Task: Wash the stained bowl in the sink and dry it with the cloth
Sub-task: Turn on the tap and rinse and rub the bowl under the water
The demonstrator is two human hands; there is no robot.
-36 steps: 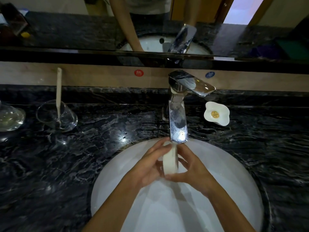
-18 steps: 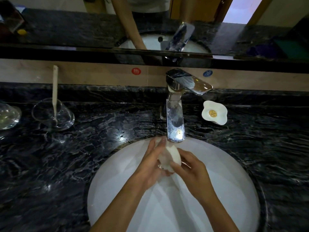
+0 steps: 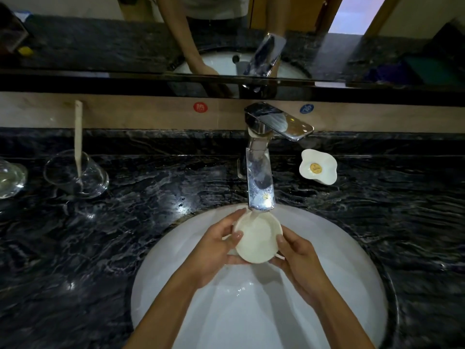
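White bowl [image 3: 257, 239], both grips clamping rim: left hand [image 3: 216, 250], right hand [image 3: 299, 263]. I'm rinsing under faucet [image 3: 260, 182]; tilting hollow streamward, thumbs rubbing inside.

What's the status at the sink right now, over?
Left hand and right hand both gripping the bowl. Bowl under the tap, water running into it, over the sink. Nothing in the way; no cloth visible.

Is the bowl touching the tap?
Cannot tell. In the head view the bowl, held by the left hand and right hand, has its far rim overlapping the faucet spout tip, with no plain gap or contact.
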